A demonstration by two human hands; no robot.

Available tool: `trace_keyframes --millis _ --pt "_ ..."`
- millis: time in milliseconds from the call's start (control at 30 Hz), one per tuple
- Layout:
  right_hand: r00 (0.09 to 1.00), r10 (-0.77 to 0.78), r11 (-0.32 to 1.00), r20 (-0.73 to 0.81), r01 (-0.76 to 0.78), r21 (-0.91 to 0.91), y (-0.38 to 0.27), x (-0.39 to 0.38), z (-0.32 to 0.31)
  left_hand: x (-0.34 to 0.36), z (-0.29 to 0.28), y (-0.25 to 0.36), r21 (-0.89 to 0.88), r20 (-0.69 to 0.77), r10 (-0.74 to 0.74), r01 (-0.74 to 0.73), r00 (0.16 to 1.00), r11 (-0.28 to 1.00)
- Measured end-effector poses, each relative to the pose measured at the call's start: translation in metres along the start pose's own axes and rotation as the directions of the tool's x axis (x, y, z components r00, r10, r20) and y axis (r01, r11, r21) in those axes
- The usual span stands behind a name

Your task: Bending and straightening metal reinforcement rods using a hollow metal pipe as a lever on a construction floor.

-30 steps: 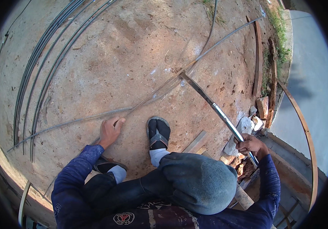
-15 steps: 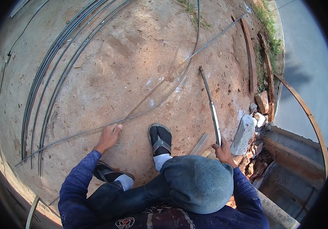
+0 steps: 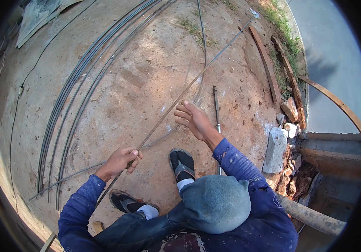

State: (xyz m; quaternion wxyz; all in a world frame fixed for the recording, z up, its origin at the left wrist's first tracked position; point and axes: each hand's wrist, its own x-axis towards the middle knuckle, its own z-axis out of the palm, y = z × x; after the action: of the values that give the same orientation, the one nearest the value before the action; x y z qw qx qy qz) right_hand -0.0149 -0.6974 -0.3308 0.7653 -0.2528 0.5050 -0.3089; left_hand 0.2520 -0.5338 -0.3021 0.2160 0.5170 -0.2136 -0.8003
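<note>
My left hand (image 3: 121,163) is closed around a long thin steel rod (image 3: 162,118). From this hand the rod runs up to the far right, and its near end passes down by my left forearm. My right hand (image 3: 197,122) is held over the ground just right of the rod, fingers spread, with nothing in it. Beyond my right forearm lies a metal bar (image 3: 216,107) with a pale sleeve, its near end partly hidden by the arm. A second, curved rod (image 3: 73,176) lies beneath the held one on the ground.
Several long bent rods (image 3: 69,86) lie to the left, beside a black cable (image 3: 12,126). Wooden planks (image 3: 266,65), a concrete block (image 3: 275,149) and broken stones (image 3: 289,110) line the right side, by a trench (image 3: 336,168). My sandalled feet stand near the rods.
My right hand has let go of the metal bar and moved left and up toward the rod, opening. My left hand now grips the rod, whose near end has risen off the ground.
</note>
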Motion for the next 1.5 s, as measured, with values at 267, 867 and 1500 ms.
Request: trace_keyframes --millis 267,867,1500 --pt "0.985 -0.127 0.946 -0.117 0.155 0.285 -0.041 0.005 0.051 -0.105 -0.023 -0.067 0.26 -0.106 -0.047 0.073 0.993 0.963" --pt "0.899 -0.432 0.316 0.077 0.23 -0.92 0.023 0.055 -0.088 -0.072 -0.025 -0.207 0.612 -0.627 0.449 0.046 0.636 0.79" --pt "0.951 0.204 0.973 0.232 -0.169 -0.16 0.052 0.024 0.07 -0.08 0.003 -0.173 0.569 -0.589 0.535 -0.159 0.606 0.807"
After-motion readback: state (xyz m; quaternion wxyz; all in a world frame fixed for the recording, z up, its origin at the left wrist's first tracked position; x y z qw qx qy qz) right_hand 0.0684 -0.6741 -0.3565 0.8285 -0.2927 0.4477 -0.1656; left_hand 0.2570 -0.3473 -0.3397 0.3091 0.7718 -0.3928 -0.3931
